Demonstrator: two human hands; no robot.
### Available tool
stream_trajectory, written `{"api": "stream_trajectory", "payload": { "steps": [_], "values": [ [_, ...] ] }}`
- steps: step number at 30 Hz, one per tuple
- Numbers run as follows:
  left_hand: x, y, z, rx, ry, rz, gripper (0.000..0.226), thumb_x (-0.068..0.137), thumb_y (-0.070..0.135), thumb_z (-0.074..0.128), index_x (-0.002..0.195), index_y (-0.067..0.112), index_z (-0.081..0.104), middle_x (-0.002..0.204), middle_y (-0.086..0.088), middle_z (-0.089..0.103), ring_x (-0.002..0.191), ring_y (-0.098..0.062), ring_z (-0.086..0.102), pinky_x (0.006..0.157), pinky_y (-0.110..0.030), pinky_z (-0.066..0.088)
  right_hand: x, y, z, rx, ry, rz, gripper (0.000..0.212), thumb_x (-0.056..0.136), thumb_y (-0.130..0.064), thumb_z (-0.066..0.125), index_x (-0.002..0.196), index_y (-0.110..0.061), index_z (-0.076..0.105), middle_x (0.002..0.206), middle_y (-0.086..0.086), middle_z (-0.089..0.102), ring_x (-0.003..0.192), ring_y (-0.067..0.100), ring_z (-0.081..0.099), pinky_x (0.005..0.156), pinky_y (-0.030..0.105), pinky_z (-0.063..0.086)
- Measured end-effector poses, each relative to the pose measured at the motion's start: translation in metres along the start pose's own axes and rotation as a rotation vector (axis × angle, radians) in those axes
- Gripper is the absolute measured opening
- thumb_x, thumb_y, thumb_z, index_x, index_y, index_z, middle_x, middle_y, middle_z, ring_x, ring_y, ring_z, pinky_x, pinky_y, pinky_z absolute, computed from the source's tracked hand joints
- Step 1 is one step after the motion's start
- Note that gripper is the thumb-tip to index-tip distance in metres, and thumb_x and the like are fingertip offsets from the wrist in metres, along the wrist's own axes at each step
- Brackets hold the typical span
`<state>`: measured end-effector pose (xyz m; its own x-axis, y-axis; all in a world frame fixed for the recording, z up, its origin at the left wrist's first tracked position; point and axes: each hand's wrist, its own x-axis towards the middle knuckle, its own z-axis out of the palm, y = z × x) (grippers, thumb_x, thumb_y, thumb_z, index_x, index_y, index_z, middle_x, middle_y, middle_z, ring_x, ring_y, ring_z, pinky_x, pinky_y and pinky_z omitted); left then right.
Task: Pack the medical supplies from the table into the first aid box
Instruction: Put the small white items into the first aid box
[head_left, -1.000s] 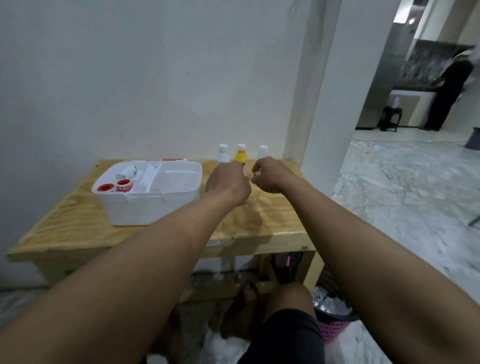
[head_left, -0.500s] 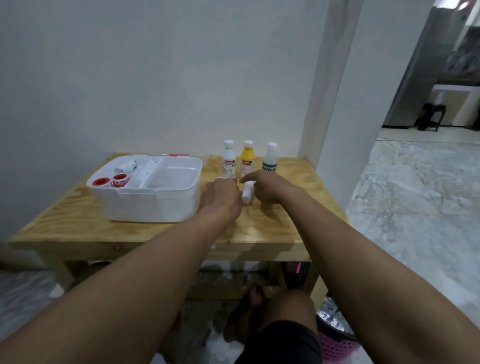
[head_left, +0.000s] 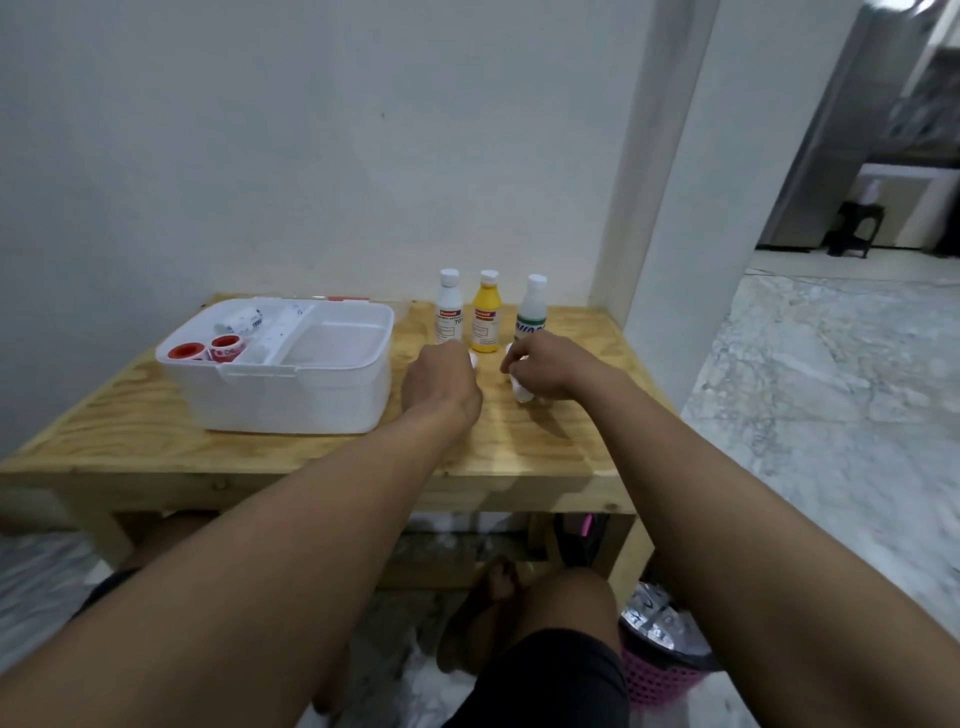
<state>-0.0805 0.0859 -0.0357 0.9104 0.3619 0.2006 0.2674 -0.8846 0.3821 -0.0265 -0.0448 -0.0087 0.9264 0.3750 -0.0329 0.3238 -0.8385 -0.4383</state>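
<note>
Compared with a moment ago, the hands are apart. The right hand now closes alone around a small white item low over the tabletop. The left hand is curled with something white at its fingertips (hard to identify). Three bottles stand behind, unpacked; the first aid box waits at the left.

White box — yellow bottle
</note>
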Motion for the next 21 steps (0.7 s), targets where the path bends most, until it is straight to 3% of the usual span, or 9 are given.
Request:
{"api": "stream_trajectory", "payload": {
  "steps": [4,7,9,11,13,15,17,19,21],
  "values": [
    [-0.006,0.008,-0.012,-0.084,0.013,-0.001,0.03,0.089,0.009,0.065,0.119,0.011,0.067,0.119,-0.012,0.067,0.105,-0.033,0.064,0.074,-0.035,0.05,-0.014,0.0,-0.013,-0.008,0.037,-0.008,0.025,0.096,-0.018,0.056,0.114,-0.018,0.074,0.124,0.005,0.067,0.104,0.022,0.061,0.079,0.028,0.043],
    [-0.01,0.013,-0.031,-0.148,0.042,0.007,0.026,0.087,0.009,0.065,0.113,0.013,0.064,0.113,-0.01,0.066,0.101,-0.031,0.063,0.069,-0.035,0.044,-0.025,-0.008,-0.025,0.007,0.047,-0.007,0.024,0.095,-0.016,0.055,0.11,-0.019,0.074,0.108,0.005,0.067,0.07,0.013,0.057,0.07,0.027,0.045],
    [-0.012,0.013,-0.048,-0.178,0.072,0.022,0.02,0.09,0.015,0.063,0.11,0.013,0.061,0.111,-0.01,0.065,0.1,-0.031,0.062,0.068,-0.034,0.04,-0.031,-0.017,-0.033,0.012,0.061,0.002,0.024,0.095,-0.015,0.054,0.107,-0.021,0.074,0.098,0.005,0.067,0.057,0.009,0.052,0.058,0.024,0.044],
    [-0.013,0.011,-0.067,-0.208,0.084,0.019,0.021,0.09,0.021,0.062,0.109,0.013,0.06,0.112,-0.01,0.064,0.103,-0.033,0.061,0.069,-0.034,0.038,-0.037,-0.029,-0.042,0.027,0.078,0.007,0.023,0.094,-0.014,0.054,0.102,-0.023,0.073,0.095,0.005,0.067,0.057,0.014,0.055,0.052,0.024,0.046],
    [-0.012,0.004,-0.085,-0.244,0.092,0.003,0.018,0.087,0.019,0.064,0.103,0.012,0.059,0.11,-0.012,0.064,0.097,-0.034,0.06,0.068,-0.034,0.038,-0.041,-0.045,-0.048,0.043,0.094,-0.006,0.023,0.094,-0.014,0.054,0.102,-0.023,0.074,0.097,0.007,0.067,0.063,0.02,0.058,0.055,0.03,0.054],
    [-0.009,-0.007,-0.102,-0.278,0.11,-0.017,0.016,0.087,0.026,0.065,0.092,0.013,0.057,0.105,-0.013,0.067,0.085,-0.033,0.057,0.058,-0.032,0.035,-0.046,-0.063,-0.051,0.057,0.105,-0.027,0.024,0.093,-0.014,0.055,0.102,-0.02,0.075,0.099,0.008,0.069,0.067,0.022,0.061,0.064,0.035,0.058],
    [-0.004,-0.02,-0.119,-0.317,0.131,-0.042,0.025,0.086,0.032,0.067,0.094,0.008,0.065,0.103,-0.016,0.069,0.086,-0.035,0.063,0.049,-0.03,0.028,-0.049,-0.083,-0.054,0.05,0.12,-0.054,0.025,0.092,-0.012,0.055,0.103,-0.019,0.077,0.102,0.005,0.069,0.072,0.023,0.065,0.063,0.029,0.053],
    [-0.001,-0.033,-0.134,-0.359,0.135,-0.079,0.039,0.085,0.036,0.065,0.101,0.001,0.067,0.105,-0.017,0.07,0.093,-0.037,0.067,0.053,-0.028,0.033,-0.05,-0.101,-0.054,0.055,0.117,-0.062,0.024,0.092,-0.012,0.057,0.103,-0.02,0.076,0.102,0.006,0.07,0.08,0.024,0.068,0.058,0.023,0.05],
    [0.001,-0.046,-0.146,-0.372,0.123,-0.114,0.047,0.084,0.044,0.063,0.104,0.001,0.069,0.104,-0.016,0.072,0.092,-0.036,0.069,0.061,-0.03,0.038,-0.05,-0.118,-0.053,0.071,0.098,-0.053,0.024,0.091,-0.01,0.058,0.105,-0.021,0.075,0.092,0.005,0.068,0.067,0.019,0.062,0.053,0.023,0.047]
  ]
}}
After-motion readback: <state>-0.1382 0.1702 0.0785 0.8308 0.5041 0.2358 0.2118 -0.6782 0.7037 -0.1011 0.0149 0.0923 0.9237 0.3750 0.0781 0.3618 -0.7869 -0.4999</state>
